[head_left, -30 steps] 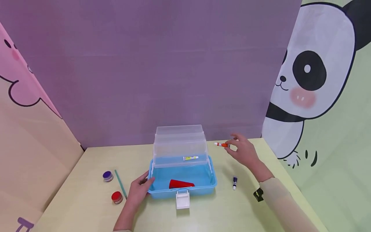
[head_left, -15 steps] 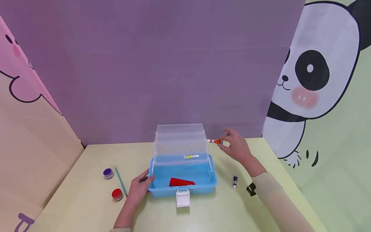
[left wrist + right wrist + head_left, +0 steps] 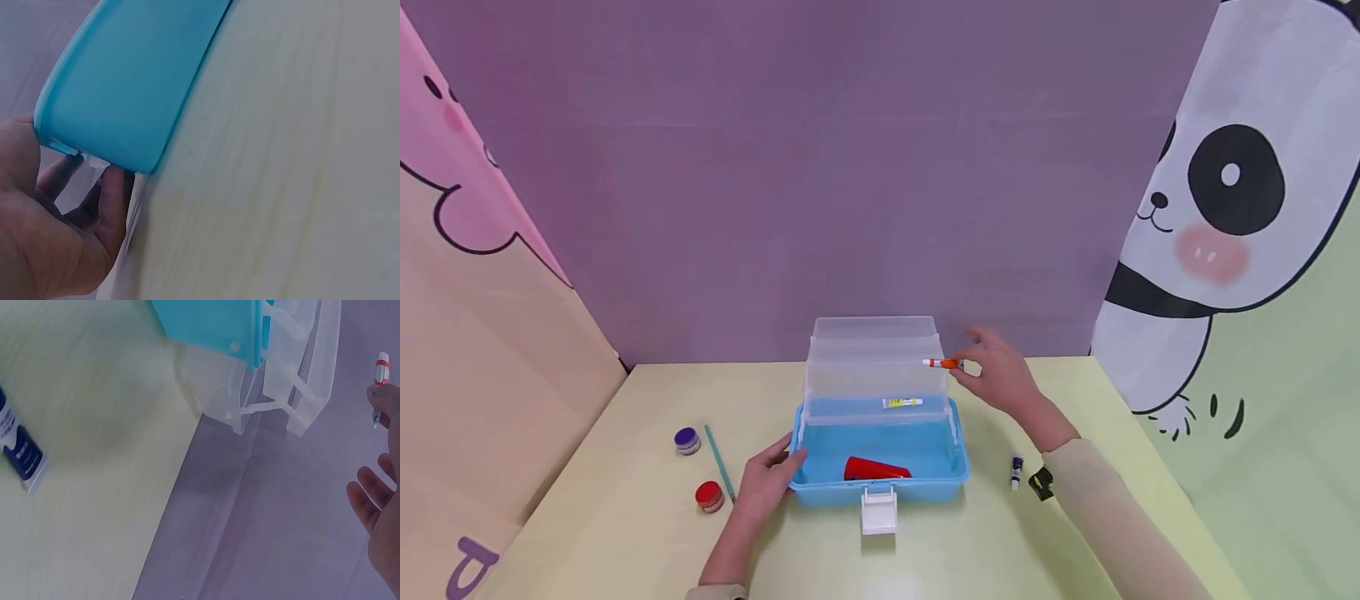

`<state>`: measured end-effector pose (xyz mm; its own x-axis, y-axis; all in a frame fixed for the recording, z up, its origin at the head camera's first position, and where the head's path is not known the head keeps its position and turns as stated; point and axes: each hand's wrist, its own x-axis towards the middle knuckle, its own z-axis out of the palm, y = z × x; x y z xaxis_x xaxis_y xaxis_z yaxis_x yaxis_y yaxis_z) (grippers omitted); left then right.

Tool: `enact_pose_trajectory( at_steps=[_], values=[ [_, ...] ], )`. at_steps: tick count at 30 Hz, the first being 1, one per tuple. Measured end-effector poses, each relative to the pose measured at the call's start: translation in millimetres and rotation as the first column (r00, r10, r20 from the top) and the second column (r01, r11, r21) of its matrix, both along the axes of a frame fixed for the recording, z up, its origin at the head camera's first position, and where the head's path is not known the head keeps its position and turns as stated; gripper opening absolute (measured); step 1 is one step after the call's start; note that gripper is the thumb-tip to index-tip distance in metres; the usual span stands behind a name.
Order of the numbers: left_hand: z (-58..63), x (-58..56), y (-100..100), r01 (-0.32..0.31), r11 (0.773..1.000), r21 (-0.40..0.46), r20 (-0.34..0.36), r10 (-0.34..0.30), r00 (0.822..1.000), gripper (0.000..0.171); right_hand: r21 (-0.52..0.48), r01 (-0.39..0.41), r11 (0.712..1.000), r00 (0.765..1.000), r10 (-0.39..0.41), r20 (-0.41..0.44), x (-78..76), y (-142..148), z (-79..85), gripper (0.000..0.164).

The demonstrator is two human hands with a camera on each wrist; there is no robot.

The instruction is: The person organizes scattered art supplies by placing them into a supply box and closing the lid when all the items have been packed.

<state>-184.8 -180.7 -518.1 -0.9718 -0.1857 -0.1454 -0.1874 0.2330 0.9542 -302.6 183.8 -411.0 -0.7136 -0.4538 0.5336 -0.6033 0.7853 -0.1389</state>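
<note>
Leftward, since the earlier frame, the orange tube [image 3: 942,363] has been carried by the right hand [image 3: 998,372], from a spot beside the raised translucent lid [image 3: 872,346] to one overlapping its right edge in the head view. In the right wrist view, tube and lid are seen apart. The right grip is clamped on the tube, which is pinched between thumb and forefinger with its white cap pointed left; the other fingers are held off it. By the left hand [image 3: 765,481], the blue box [image 3: 921,493] is held at its left end, the thumb laid over the rim, so that grip is clamped too. Inside the box a red tapered object [image 3: 877,469] is seen on its side, and a yellow tube [image 3: 902,403] is visible at the foot of the lid. On the counter [image 3: 805,567], a dark blue tube [image 3: 1017,472] is placed to the right; to the left are set a purple-lidded jar [image 3: 687,441], a red-lidded jar [image 3: 709,497] and a slim teal stick [image 3: 719,462].
</note>
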Motion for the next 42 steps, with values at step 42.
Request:
enact_pose_trajectory(
  at_steps=[42],
  values=[
    [3.5, 4.5, 3.3, -0.022, 1.000, -0.006, 0.023, 0.022, 0.999, 0.064, 0.076, -0.040, 0.996, 0.997, 0.035, 0.067, -9.2, -39.0, -9.3, 0.017]
  ],
)
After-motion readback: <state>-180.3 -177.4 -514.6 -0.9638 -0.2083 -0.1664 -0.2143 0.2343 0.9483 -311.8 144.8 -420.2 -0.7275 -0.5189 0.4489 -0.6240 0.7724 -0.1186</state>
